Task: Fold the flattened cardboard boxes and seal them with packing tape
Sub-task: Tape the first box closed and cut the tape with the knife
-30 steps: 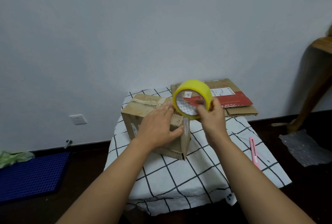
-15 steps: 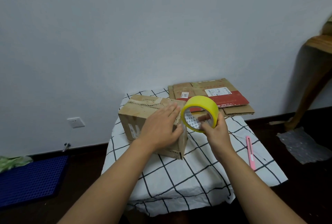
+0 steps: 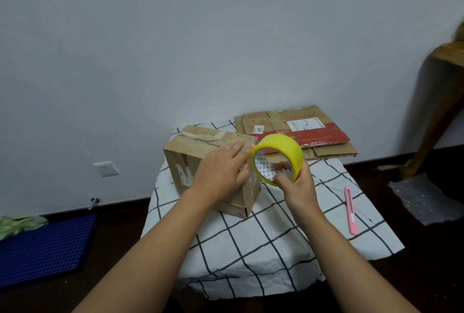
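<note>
Head view, looking down at a small table (image 3: 263, 250) draped in a white cloth with a black grid. My left hand (image 3: 221, 172) lies flat on a folded box (image 3: 198, 152), fingers straight and together, palm over its top near corner. The box sits upright on the table's left half, with old torn tape across its top. My right hand (image 3: 298, 187) grips a yellow tape roll (image 3: 276, 155), thumb on the outer rim and fingers curled through the core. The roll stands on edge just beside the box's right corner, touching or nearly touching my left fingertips; I cannot tell whether a strip runs from it onto the box. Flattened boxes (image 3: 301, 129) lie stacked at the table's far right, against the wall. A pink cutter (image 3: 350, 211) lies on the cloth to my right, well apart from my hands. On the floor: a blue mat (image 3: 42, 250) at left, bubble wrap (image 3: 424, 198) at right.
</note>
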{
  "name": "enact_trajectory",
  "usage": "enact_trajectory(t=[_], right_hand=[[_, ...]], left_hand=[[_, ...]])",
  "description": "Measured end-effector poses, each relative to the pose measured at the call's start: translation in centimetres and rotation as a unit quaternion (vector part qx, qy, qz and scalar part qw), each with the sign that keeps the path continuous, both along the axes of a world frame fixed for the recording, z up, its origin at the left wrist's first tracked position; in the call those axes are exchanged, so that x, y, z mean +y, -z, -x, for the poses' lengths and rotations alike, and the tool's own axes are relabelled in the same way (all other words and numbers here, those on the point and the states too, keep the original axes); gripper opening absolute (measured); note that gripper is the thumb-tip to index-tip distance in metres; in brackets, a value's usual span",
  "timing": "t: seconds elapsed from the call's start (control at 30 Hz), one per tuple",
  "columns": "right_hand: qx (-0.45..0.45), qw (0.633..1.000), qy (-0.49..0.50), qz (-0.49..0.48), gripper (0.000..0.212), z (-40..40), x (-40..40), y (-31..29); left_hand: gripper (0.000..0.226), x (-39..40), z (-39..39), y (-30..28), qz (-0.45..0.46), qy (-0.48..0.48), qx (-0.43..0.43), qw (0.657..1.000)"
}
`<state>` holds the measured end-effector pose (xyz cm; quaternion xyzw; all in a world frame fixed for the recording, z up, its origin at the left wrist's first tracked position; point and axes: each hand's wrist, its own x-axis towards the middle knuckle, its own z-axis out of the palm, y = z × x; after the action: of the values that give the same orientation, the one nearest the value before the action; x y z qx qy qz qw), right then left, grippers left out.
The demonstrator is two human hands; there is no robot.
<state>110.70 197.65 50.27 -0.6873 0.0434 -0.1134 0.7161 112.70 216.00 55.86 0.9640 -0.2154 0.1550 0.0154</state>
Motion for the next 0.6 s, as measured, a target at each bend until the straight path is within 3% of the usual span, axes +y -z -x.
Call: enact_trajectory(t=[0.2, 0.6], right_hand=[[-0.008, 0.998, 0.044, 0.044, 0.016, 1.4, -1.3, 0.0], [0.040, 0.986, 0.023, 0.157, 0.023, 2.5, -2.4, 2.9]], left_hand=[[0.066, 0.1, -0.1, -0.1, -0.004, 0.002, 0.021, 1.000], [0.069, -0.2, -0.1, 0.2, 0.015, -0.020, 0.019, 1.000]])
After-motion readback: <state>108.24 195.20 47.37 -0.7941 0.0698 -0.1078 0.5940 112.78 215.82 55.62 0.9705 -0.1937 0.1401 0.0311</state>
